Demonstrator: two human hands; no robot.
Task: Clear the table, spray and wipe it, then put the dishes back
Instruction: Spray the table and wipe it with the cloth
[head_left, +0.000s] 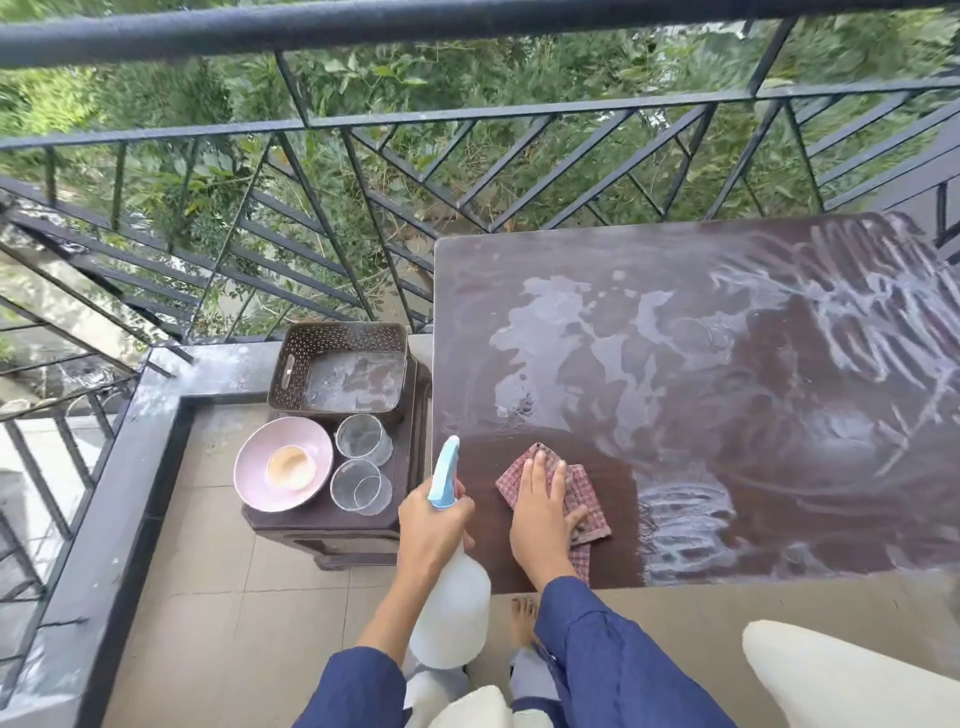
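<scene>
The left hand (434, 525) grips the spray bottle (453, 597) by its neck; the right hand (543, 512), fingers straight, presses the checked cloth (584, 499) flat on the wet table (727, 415).

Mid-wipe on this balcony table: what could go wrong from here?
1. Pooled water on the table may run off the edge onto the tiled floor by the bare foot: a slip risk.
2. The left hand holding the spray bottle is close to two glasses on the small stand; a swing could knock them.
3. One cloth under the right hand may just smear that much water.
</scene>
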